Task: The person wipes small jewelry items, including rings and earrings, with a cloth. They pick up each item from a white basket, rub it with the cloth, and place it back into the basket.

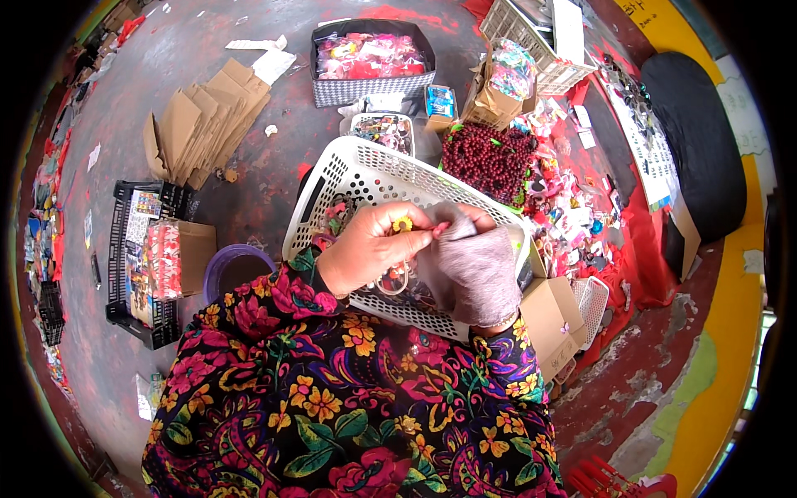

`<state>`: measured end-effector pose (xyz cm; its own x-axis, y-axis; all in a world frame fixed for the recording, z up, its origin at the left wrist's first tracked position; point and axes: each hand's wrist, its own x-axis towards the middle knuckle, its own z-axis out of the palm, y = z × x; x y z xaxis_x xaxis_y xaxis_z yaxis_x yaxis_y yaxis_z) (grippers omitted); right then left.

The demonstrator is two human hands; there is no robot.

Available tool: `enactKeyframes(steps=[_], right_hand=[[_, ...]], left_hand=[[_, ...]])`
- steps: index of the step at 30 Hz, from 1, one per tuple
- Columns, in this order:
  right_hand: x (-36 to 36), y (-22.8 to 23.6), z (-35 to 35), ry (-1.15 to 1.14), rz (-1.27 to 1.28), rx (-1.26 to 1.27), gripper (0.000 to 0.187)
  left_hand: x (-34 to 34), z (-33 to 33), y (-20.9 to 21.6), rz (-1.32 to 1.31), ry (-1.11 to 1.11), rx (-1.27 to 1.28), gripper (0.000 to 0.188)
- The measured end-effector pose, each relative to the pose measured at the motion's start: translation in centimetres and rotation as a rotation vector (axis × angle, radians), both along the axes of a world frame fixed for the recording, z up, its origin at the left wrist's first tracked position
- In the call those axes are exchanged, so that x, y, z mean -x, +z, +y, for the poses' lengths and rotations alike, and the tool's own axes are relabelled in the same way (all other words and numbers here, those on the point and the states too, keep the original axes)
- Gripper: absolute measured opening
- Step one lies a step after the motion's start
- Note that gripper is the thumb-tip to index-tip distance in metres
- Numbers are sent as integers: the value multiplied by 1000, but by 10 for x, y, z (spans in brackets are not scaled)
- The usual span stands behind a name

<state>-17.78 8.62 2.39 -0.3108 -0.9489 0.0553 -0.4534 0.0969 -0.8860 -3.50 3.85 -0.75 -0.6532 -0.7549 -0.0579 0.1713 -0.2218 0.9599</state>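
My left hand (361, 247) is closed in a pinch above a white perforated plastic basket (353, 151). A small yellow flower ornament (403, 224) with a dark centre shows between its fingers. At its fingertips a small pink piece (440, 229) meets a greyish-mauve cloth (471, 278). My right hand (480, 217) grips that cloth, which covers most of the hand; only some fingers show at the top. Small mixed trinkets and a pale ring-shaped piece (393, 282) lie in the basket under my hands.
A purple bucket (217, 264) and a black crate (124, 311) stand left. Flattened cardboard (195, 124) lies farther off. Ahead are a checkered box (374, 90) of packets and a small tray (407, 149). Dark red beads (488, 162) and scattered trinkets lie right, near an open carton (544, 319).
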Motion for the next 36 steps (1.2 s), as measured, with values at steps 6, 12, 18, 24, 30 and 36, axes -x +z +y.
enactKeyframes(steps=[6, 12, 18, 24, 30, 36], right_hand=[[22, 6, 0, 428, 726, 370, 3], [16, 9, 1, 299, 763, 288, 9], [24, 2, 4, 329, 527, 304, 4], [26, -21, 11, 250, -415, 175, 16], [28, -9, 10, 289, -130, 44, 14], [17, 13, 4, 468, 495, 94, 13]], left_hand=[[-7, -1, 6, -43, -139, -145, 9], [-3, 1, 12, 69, -63, -186, 10], [-7, 1, 14, -43, -56, -5, 10], [-7, 6, 14, -1, 53, 297, 8], [-12, 1, 16, -4, 189, 858, 20], [-19, -6, 24, -58, 236, 1381, 31]])
